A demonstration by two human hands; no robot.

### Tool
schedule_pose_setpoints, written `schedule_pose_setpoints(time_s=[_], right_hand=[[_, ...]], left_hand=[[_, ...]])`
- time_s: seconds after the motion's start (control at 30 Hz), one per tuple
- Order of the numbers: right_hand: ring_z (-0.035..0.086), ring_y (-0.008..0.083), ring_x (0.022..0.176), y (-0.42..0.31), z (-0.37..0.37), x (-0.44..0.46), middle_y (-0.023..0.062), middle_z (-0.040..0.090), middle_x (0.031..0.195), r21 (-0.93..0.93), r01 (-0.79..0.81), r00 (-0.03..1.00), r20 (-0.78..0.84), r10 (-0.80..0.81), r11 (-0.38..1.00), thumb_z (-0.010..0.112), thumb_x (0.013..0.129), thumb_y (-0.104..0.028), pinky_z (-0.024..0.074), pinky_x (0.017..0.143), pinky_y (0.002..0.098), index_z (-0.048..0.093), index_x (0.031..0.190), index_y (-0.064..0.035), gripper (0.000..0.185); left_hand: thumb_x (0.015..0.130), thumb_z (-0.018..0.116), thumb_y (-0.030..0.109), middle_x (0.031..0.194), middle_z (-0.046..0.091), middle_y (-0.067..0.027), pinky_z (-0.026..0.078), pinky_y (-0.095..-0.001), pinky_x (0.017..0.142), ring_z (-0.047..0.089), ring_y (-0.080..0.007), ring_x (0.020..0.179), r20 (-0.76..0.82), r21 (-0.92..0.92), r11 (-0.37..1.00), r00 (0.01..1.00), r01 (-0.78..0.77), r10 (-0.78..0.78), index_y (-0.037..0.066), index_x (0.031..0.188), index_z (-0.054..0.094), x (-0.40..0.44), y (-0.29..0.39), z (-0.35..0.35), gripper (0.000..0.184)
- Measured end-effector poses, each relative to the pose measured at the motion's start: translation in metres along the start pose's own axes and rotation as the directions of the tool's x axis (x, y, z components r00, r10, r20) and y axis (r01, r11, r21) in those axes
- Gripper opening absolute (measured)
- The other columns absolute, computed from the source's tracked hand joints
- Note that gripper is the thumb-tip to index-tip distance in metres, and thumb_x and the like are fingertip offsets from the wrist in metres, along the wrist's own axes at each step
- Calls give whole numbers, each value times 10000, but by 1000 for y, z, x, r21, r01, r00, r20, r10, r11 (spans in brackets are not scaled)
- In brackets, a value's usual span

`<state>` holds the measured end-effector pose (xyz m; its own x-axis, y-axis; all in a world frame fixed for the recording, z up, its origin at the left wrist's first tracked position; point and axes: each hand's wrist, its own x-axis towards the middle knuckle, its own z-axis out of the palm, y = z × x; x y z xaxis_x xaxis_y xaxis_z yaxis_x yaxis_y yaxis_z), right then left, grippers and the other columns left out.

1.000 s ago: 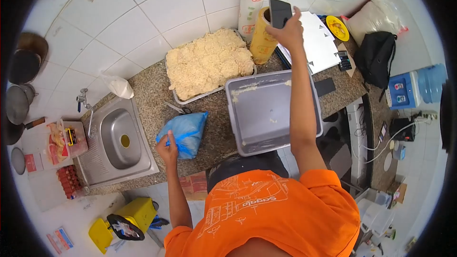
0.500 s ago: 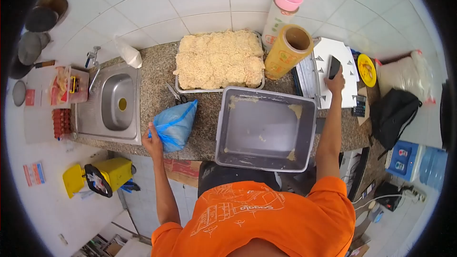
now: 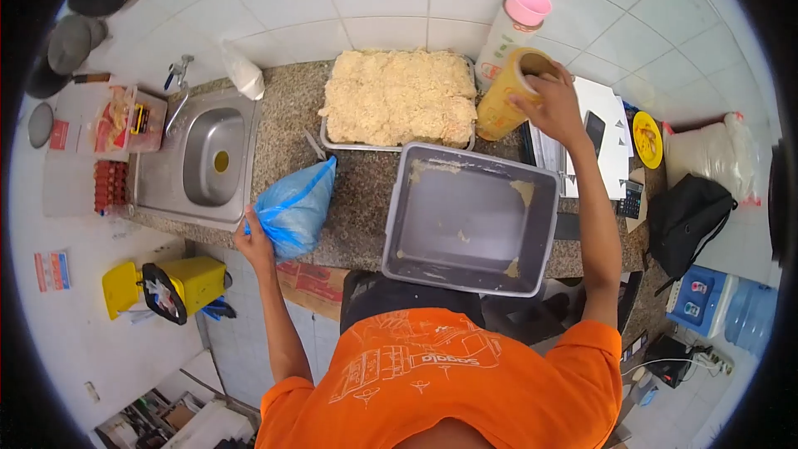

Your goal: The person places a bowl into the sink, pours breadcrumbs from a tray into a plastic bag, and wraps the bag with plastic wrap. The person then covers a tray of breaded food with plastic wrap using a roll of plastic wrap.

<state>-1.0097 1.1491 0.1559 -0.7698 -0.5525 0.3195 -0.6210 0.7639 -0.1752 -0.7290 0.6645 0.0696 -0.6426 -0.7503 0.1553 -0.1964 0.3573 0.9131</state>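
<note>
Speckled granite counter (image 3: 359, 220) spans mid-frame, steel sink (image 3: 214, 150) at left. Left hand (image 3: 254, 243), left of center, pinches the gathered neck of a blue plastic bag (image 3: 295, 209). Right hand (image 3: 555, 106), upper right, grips the top rim of a yellow wrap roll (image 3: 501, 106). Gray tub (image 3: 465, 208) at center, below breaded food (image 3: 399, 96); phone (image 3: 594, 129) at right on white binder (image 3: 611, 170).

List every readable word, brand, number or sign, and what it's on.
Orange shirt: "Saggla", as best I can read it; spelling uncertain.
Yellow roll: red print, too blurred to read.
White roll: red and green print, not readable.
Wall notice: too small to read.
Black-and-yellow label by the sink: too small to read.
Calculator: key markings too small.
</note>
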Motion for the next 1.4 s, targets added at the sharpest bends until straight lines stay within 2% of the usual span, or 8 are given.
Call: schedule_pose_setpoints(time_s=[0.27, 0.6, 0.77, 0.9, 1.1, 1.27, 1.33, 1.4], right_hand=[[601, 118, 686, 23, -65, -34, 112, 698, 799, 49, -525, 799, -318, 511, 850, 669, 902, -348, 501, 614, 311, 521, 1324, 47, 597], [638, 168, 937, -174, -125, -41, 124, 664, 1055, 514, -341, 702, -418, 577, 787, 640, 927, -243, 500, 874, 317, 623, 1139, 65, 374], [502, 239, 1199, -277, 66, -35, 199, 483, 1336, 774, -466, 736, 71, 673, 428, 522, 980, -243, 401, 1019, 388, 592, 1255, 26, 391], [609, 155, 789, -372, 201, -9, 111, 667, 907, 795, -528, 446, 560, 699, -300, 673, 894, -197, 472, 719, 301, 673, 981, 97, 307], [611, 164, 709, -386, 288, -38, 93, 661, 780, 756, -529, 344, 606, 717, -385, 664, 897, -260, 471, 662, 311, 680, 870, 73, 335], [630, 237, 830, -359, 277, -51, 146, 673, 877, 659, -746, 401, 562, 724, -98, 684, 867, -268, 476, 791, 363, 673, 971, 54, 338], [586, 332, 1002, -384, 254, -37, 199, 641, 1040, 92, -511, 819, -250, 517, 854, 695, 835, -286, 427, 916, 445, 639, 1089, 29, 408], [515, 394, 1103, -440, 216, -3, 207, 592, 1151, 329, -230, 932, -197, 305, 916, 703, 811, -293, 367, 982, 497, 614, 1154, -12, 452]], left_hand=[[988, 565, 319, 606, 454, 57, 296, -255, 502, 361, -51, 589, -141, -14, 998, 988, 66, -67, -2, 640, 540, 5, -18, -63, 474], [979, 583, 316, 596, 455, 43, 296, -264, 497, 357, -51, 581, -186, -8, 999, 982, 46, -46, -7, 647, 555, 54, -33, -160, 463], [980, 577, 333, 608, 463, 50, 297, -251, 508, 367, -49, 594, -236, -61, 998, 972, -2, -12, -18, 673, 574, 95, -36, -231, 466], [982, 575, 327, 618, 467, 58, 290, -232, 514, 373, -45, 601, -196, 73, 997, 980, -13, 28, -28, 694, 587, 113, -26, -277, 458], [984, 572, 334, 618, 471, 60, 292, -226, 516, 371, -42, 600, -106, 198, 975, 986, -103, 125, -35, 725, 617, 142, -28, -298, 454], [976, 590, 332, 630, 501, 57, 306, -221, 526, 388, -41, 600, -83, 99, 994, 995, -39, 47, -39, 745, 637, 156, -38, -295, 440], [975, 592, 324, 640, 517, 55, 312, -218, 532, 398, -41, 602, -103, 17, 999, 994, -36, 38, -32, 726, 621, 159, -42, -290, 435], [975, 592, 318, 632, 503, 56, 310, -220, 531, 393, -41, 603, -84, 22, 999, 995, -48, 49, -31, 712, 617, 162, -42, -287, 437]])
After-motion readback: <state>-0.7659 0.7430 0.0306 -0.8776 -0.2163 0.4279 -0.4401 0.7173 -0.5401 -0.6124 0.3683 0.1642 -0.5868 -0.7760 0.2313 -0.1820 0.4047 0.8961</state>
